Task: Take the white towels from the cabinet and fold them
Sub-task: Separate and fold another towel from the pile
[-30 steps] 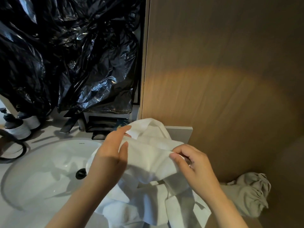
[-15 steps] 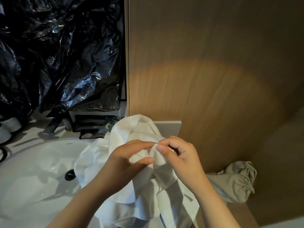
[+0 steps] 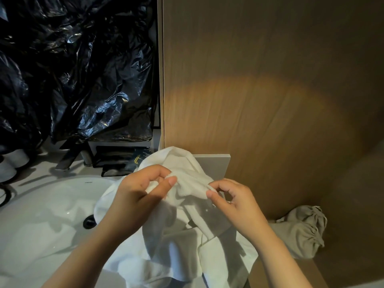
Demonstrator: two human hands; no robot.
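— So, what is lying in what?
— The white sink basin (image 3: 39,221) shows its dark drain (image 3: 89,222), and a fold of the white towel (image 3: 182,238) hangs over its right rim. A grey drawstring pouch (image 3: 301,231) lies slumped on the floor of the wooden cabinet (image 3: 270,90), at the right.
— And the hands?
— Both pinch the towel's top hem. The left hand (image 3: 139,198) nips it between thumb and forefinger. The right hand (image 3: 236,202) does the same near it, with a short stretch of hem between them. The rest of the cloth hangs bunched below the wrists.
— Room around it?
— The cabinet panel stands close behind, with a grey ledge (image 3: 216,163) just behind the towel. Black plastic sheeting (image 3: 83,69) fills the left, above a faucet (image 3: 67,160).
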